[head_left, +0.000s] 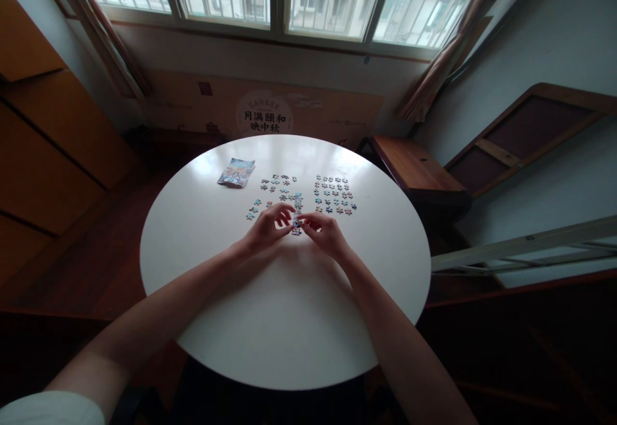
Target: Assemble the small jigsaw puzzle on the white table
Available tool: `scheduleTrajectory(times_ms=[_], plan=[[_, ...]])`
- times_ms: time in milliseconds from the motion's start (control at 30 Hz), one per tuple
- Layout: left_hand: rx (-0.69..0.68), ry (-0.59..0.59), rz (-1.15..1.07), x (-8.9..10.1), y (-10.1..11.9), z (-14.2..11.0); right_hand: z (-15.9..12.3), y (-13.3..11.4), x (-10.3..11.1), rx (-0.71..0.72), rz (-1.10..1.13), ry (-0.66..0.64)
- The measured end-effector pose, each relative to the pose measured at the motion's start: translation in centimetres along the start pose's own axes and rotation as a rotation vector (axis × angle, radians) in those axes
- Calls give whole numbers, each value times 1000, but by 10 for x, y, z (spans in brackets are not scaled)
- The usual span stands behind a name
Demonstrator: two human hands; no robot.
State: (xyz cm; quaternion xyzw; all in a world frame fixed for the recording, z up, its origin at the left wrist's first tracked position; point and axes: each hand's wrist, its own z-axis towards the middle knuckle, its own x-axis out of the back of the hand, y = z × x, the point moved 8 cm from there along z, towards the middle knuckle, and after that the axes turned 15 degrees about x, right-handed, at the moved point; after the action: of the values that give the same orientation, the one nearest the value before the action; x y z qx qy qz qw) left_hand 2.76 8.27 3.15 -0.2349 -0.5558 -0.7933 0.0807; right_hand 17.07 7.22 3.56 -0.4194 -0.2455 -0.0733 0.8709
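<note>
A narrow upright strip of joined jigsaw pieces [297, 201] lies on the white round table [289, 322], between my two hands. My left hand [268, 226] is at the strip's left side, its fingers curved and apart, with the thumb tip close to the lower pieces. From the right, my right hand [326, 232] brings thumb and index finger together at a small puzzle piece [297, 224] in the lower part of the strip. The fingertips partly cover that piece. The strip's bottom piece [295, 233] shows just below the hands.
Loose puzzle pieces [284, 177] are scattered to the strip's upper left. More pieces [335, 187] lie in rough rows at right. A colourful picture leaflet [236, 173] rests at the table's far left. A wooden bench [414, 164] stands beyond the right edge.
</note>
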Motion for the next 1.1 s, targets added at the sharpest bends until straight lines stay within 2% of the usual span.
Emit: scheduleTrajectory(times_ms=[133, 233, 367, 600, 1100], plan=[[123, -45, 326, -3, -8, -1, -2, 7, 7, -116, -96, -25], [168, -81, 440, -4, -8, -4, -5, 9, 9, -202, -98, -57], [162, -112, 455, -7, -7, -6, -8, 9, 5, -246, -87, -102], [146, -103, 446, -8, -11, -5, -9, 10, 0, -221, -141, -131], [101, -105, 453, -9, -5, -6, -8, 9, -3, -173, -319, -179]])
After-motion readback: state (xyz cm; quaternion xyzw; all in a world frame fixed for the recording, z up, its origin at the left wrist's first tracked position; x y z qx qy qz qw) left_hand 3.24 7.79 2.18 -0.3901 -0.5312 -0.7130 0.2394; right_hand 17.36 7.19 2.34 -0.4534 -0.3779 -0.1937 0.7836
